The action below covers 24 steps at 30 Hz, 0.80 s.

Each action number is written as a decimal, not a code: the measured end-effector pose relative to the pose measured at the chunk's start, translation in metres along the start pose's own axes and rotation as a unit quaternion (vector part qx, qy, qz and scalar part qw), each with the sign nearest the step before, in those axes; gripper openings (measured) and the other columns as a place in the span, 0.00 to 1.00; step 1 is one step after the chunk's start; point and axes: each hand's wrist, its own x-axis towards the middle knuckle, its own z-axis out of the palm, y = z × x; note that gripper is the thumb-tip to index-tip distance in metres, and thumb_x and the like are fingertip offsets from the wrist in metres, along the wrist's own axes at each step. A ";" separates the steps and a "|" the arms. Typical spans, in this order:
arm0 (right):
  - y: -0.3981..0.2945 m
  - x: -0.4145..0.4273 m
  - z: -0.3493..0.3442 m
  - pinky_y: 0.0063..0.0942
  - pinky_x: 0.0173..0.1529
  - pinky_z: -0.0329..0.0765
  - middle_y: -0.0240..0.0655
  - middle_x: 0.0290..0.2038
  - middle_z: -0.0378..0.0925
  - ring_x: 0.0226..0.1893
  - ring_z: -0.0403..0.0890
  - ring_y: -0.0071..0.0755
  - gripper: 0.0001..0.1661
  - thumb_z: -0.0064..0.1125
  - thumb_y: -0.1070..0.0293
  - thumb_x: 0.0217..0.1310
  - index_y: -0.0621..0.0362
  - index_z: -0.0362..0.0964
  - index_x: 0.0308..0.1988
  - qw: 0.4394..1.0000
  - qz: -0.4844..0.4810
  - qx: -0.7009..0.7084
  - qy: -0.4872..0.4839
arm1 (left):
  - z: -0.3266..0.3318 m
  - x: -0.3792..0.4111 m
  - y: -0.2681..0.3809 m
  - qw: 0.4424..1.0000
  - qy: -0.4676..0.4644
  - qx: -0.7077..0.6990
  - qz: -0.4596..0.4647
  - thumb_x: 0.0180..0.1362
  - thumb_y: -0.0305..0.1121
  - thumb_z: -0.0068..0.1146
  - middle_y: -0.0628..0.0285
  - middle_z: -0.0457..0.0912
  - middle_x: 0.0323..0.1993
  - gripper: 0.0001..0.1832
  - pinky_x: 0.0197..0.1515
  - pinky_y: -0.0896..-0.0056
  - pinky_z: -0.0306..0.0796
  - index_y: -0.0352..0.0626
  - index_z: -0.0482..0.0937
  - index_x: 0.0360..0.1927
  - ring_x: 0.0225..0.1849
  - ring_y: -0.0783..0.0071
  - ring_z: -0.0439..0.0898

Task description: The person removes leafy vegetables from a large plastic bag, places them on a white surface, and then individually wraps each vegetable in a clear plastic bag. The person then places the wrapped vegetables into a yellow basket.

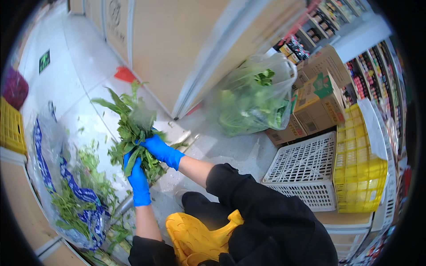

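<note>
Both my hands wear blue gloves and grip a bunch of leafy green vegetables [124,123] held above the floor. My left hand [138,181] holds it from below, with leaves covering its fingers. My right hand [159,148] closes on the bunch's right side, its fingertips partly hidden by leaves. Left of the bunch, a clear plastic bag [50,186] with blue printed bands lies open on the floor. Leafy greens [71,202] lie in it. Loose leaves and trimmings [91,159] are scattered between the bag and my hands.
A translucent bag of greens [253,99] stands at the right, beside cardboard boxes [316,103]. White [303,163] and yellow [359,166] plastic crates sit nearer me. A large beige panelled unit [166,43] rises ahead. Another yellow crate [11,126] is at the far left.
</note>
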 end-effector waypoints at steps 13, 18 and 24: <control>-0.294 -0.200 -0.276 0.34 0.46 0.74 0.35 0.46 0.70 0.43 0.73 0.33 0.19 0.43 0.66 0.65 0.60 0.63 0.53 0.879 -0.289 -0.025 0.379 | 0.306 0.010 0.149 0.916 -0.262 0.126 0.276 0.49 0.23 0.52 0.51 0.69 0.54 0.27 0.47 0.62 0.69 0.46 0.67 0.56 0.53 0.56 0.70; -0.423 -0.230 -0.325 0.38 0.51 0.68 0.42 0.51 0.65 0.49 0.68 0.41 0.24 0.45 0.66 0.61 0.61 0.57 0.57 0.738 -0.464 -0.028 0.490 | 0.420 0.013 0.184 0.792 -0.491 0.321 0.170 0.52 0.39 0.54 0.51 0.72 0.51 0.23 0.46 0.58 0.68 0.46 0.70 0.53 0.45 0.50 0.74; -0.314 -0.157 -0.438 0.42 0.58 0.61 0.51 0.56 0.58 0.56 0.61 0.51 0.33 0.49 0.65 0.57 0.62 0.49 0.60 0.626 -0.073 -0.611 0.480 | 0.395 -0.014 0.090 0.943 -0.309 -0.002 0.122 0.59 0.34 0.50 0.58 0.80 0.36 0.13 0.46 0.71 0.67 0.36 0.78 0.41 0.40 0.70 0.76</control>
